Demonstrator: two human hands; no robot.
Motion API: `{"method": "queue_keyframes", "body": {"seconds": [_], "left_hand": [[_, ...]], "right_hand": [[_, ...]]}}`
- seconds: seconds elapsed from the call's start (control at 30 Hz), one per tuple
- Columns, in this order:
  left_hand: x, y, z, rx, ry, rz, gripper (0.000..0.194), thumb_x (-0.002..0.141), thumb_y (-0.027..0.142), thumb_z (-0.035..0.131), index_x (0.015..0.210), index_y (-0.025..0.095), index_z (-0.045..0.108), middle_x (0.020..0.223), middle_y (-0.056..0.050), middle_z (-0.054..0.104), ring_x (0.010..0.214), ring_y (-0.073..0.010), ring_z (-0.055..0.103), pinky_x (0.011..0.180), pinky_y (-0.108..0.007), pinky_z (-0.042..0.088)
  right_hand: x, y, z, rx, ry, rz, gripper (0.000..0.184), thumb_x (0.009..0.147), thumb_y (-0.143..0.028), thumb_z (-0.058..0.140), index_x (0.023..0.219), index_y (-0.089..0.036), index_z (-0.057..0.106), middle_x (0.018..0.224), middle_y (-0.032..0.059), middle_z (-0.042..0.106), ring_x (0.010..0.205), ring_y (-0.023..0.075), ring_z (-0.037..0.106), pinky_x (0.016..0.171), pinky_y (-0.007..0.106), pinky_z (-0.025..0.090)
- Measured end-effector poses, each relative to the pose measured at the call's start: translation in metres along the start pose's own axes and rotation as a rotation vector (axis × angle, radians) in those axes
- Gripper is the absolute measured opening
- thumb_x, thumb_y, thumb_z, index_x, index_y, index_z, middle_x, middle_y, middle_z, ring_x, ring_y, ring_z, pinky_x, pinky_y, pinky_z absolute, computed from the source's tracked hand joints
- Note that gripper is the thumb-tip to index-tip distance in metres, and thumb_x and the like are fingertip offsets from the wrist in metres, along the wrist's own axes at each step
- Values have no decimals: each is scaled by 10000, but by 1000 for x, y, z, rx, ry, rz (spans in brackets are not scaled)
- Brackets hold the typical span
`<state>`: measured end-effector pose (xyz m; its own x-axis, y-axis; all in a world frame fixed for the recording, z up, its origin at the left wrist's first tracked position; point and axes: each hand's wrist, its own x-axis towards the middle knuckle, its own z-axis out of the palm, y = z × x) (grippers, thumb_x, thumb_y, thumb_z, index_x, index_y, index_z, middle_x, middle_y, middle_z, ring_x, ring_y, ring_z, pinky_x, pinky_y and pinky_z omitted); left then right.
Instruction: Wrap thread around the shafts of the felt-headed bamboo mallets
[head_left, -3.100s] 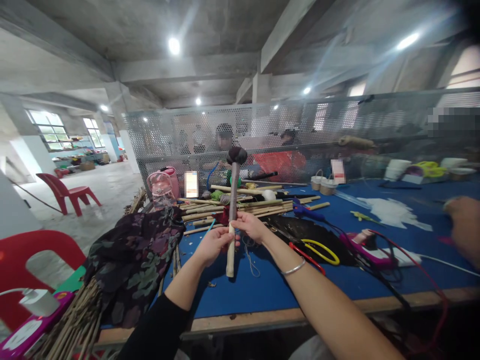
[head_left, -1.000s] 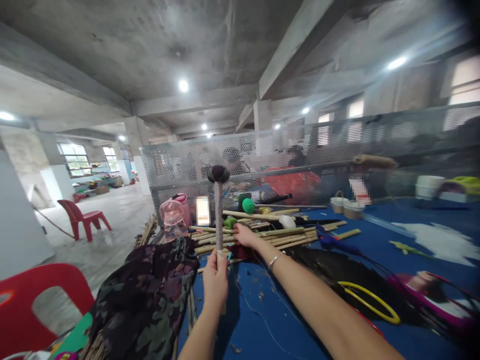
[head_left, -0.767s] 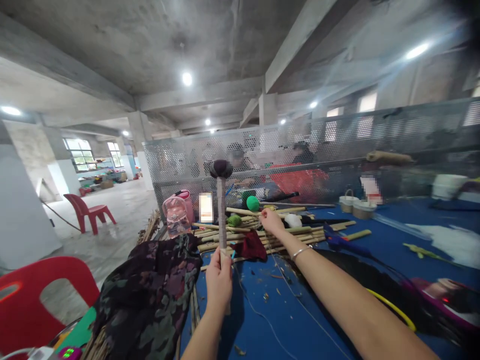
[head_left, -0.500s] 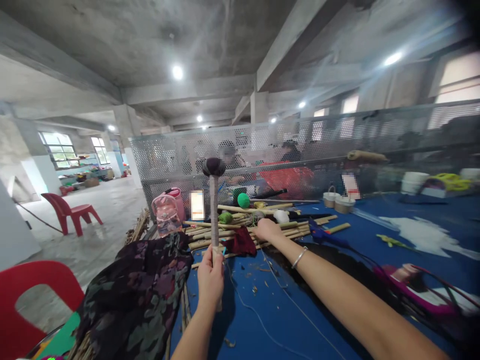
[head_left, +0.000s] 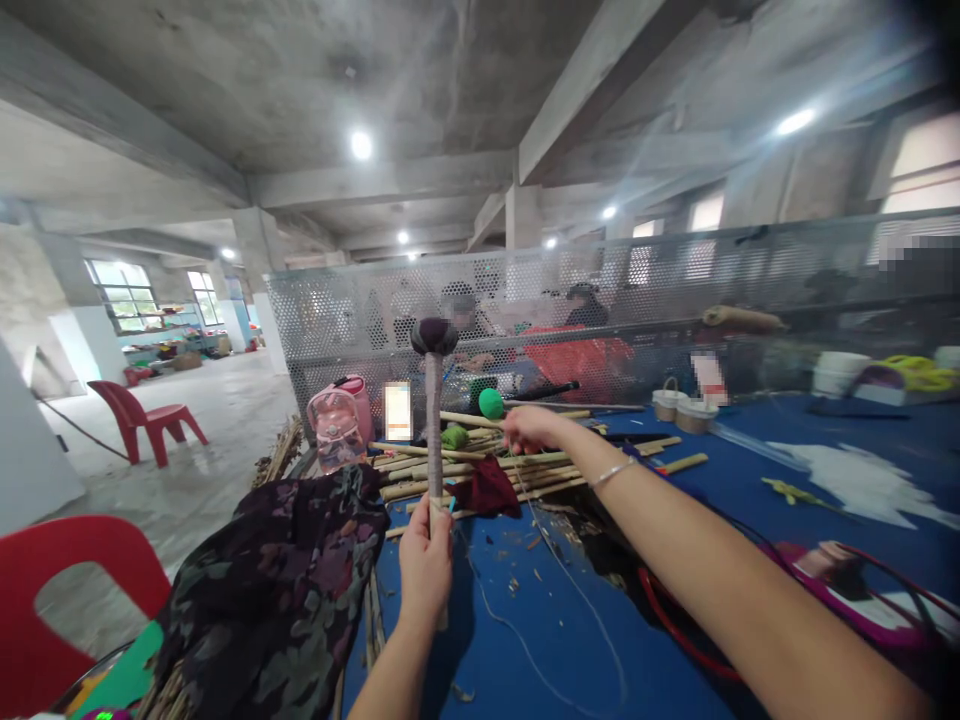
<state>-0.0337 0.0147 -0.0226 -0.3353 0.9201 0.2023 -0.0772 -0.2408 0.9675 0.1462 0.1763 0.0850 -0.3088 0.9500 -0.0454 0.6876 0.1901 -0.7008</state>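
Note:
My left hand (head_left: 426, 565) is closed around a stick (head_left: 433, 430) held upright. The stick's shaft is wrapped in greyish material and topped by a dark, rounded, mallet-like head (head_left: 433, 337). My right hand (head_left: 534, 428) is stretched over a pile of wooden sticks (head_left: 420, 478), fingers curled downward. What those fingers hold, if anything, is hidden. A pale thread (head_left: 551, 545) runs from beneath this hand and loops over the blue tabletop (head_left: 525, 640). Beside the hand sits a bright green ball (head_left: 491, 403), with a darker green ball (head_left: 454, 436) to its left. A dark red cloth (head_left: 491, 487) lies on the sticks.
Dark patterned fabric (head_left: 292, 590) drapes at the left, near a red chair (head_left: 82, 560). Behind the sticks stand a pink bag (head_left: 337, 420) and a perforated metal screen (head_left: 337, 310), with people beyond it. Small lidded tubs (head_left: 694, 412) and white material (head_left: 855, 480) are at the right.
My right hand has shifted slightly up and forward, and its wrist now covers the white ball seen before. The thread has slackened into a wider loop. My left hand keeps holding the stick upright.

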Motion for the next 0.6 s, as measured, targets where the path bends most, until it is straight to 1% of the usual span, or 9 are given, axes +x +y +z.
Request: {"method": "queue_keyframes", "body": {"seconds": [0.07,0.13,0.2,0.3,0.43,0.53,0.6], "left_hand": [[0,1,0,-5,-5,-6,433,745,500,555,1036,178,556,539,77,360,421,-61,288,392,-174,233],[1,1,0,-11,-13,-7,434,751,486,554,1054,176,547,550,76,362,423,-58,284,394,-174,232],[1,2,0,-15,-21,-10,437,760,475,547,1077,174,535,553,79,349,424,-55,270,393,-172,224],[1,3,1,-14,-24,-25,446,757,478,550,1079,171,527,556,80,341,425,-53,266,390,-169,217],[1,4,1,-41,-22,-43,443,747,499,556,1054,180,528,559,81,345,424,-50,273,384,-162,214],[0,6,2,-53,-22,-55,445,741,499,564,1053,184,528,553,83,340,426,-51,278,381,-159,223],[-1,7,2,-62,-21,-75,460,734,500,570,1062,182,523,544,87,328,423,-53,275,374,-159,220]], "right_hand": [[13,-19,-20,79,77,-41,195,841,-228,463,709,-127,565,654,72,638,514,109,569,491,212,469],[24,-35,-35,135,169,-95,147,847,-210,459,757,-134,546,701,61,633,551,97,561,521,200,463],[33,-48,-45,170,268,-158,123,840,-209,477,761,-137,538,709,45,616,582,92,541,545,193,448],[40,-62,-58,197,414,-248,147,834,-246,498,737,-144,538,708,14,585,615,87,500,581,196,424],[40,-77,-80,193,556,-403,190,813,-291,531,691,-145,530,652,-19,523,593,86,452,585,214,400],[33,-91,-100,173,645,-571,189,811,-278,542,683,-140,529,617,-25,490,588,87,442,585,222,398],[22,-104,-114,174,694,-704,187,837,-274,522,706,-141,524,652,-15,512,610,81,449,598,221,402]]}}
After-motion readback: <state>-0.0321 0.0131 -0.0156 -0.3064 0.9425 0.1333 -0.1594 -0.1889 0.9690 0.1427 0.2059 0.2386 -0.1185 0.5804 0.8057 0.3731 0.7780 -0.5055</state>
